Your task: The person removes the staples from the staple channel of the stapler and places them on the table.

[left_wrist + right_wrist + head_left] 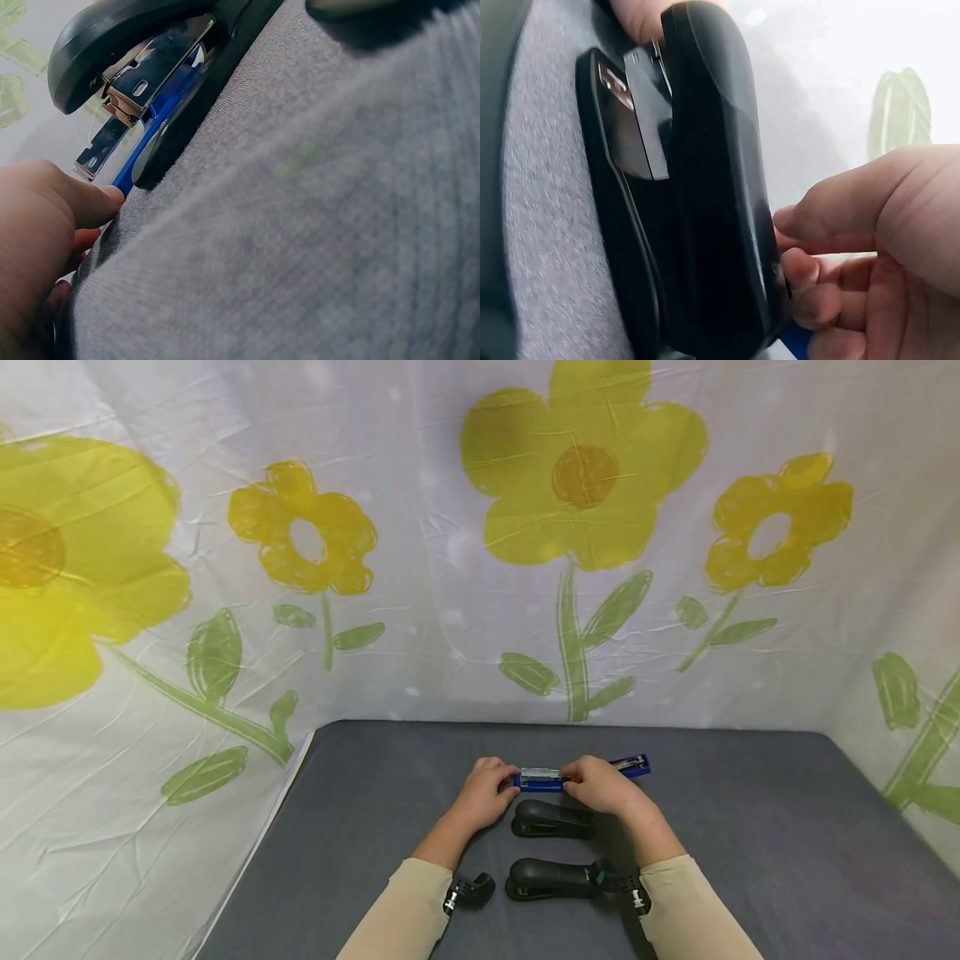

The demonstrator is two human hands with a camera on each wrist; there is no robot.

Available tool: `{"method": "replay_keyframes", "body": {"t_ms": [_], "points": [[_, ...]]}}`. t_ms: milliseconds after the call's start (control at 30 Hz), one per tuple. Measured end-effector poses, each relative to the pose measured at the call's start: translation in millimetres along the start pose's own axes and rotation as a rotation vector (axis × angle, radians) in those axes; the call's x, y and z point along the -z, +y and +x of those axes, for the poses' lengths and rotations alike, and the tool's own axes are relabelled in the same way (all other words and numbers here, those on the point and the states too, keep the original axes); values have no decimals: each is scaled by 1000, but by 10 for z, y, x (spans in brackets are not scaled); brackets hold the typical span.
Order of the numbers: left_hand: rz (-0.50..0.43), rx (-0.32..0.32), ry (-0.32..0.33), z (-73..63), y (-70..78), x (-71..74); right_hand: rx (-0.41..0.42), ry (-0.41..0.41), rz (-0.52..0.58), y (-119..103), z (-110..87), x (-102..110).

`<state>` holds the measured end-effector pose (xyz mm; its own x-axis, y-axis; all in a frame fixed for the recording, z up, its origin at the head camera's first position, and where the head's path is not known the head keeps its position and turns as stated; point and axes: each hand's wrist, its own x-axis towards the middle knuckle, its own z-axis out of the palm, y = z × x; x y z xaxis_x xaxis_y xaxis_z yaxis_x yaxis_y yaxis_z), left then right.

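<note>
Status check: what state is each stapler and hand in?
Blue stapler: opened out, metal magazine exposed.
Farther black stapler: upright on the table, mouth open.
Nearer black stapler: upright on the table, not held.
Left hand: pinches the blue stapler's left end.
Right hand: pinches the blue stapler near its middle.

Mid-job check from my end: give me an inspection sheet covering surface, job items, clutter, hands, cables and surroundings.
Surface: dark grey tabletop, with a fabric-like texture.
Job's things: blue stapler, apparently opened out; its middle is hidden.
Clutter: middle black stapler and near black stapler, both on the blue one's near side.
Hands: left hand pinches the blue stapler's left end; right hand pinches it farther right.
Cables: nothing seen.
Surroundings: white backdrop printed with yellow flowers.
</note>
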<state>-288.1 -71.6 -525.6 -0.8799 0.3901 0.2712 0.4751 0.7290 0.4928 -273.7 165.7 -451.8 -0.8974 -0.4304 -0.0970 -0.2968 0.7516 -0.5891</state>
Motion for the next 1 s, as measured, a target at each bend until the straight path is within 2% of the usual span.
{"method": "replay_keyframes", "body": {"t_ms": [233, 400, 733, 1000], "points": [[-6, 36, -23, -3, 3, 8, -71, 52, 68, -20, 12, -65], [-9, 30, -17, -3, -10, 16, -89, 78, 125, -26, 26, -82], [4, 20, -20, -8, -19, 27, -167, 195, 298, 27, 107, -143], [1, 30, -12, 0, -18, 18, -159, 239, 405, 47, 142, -195]]}}
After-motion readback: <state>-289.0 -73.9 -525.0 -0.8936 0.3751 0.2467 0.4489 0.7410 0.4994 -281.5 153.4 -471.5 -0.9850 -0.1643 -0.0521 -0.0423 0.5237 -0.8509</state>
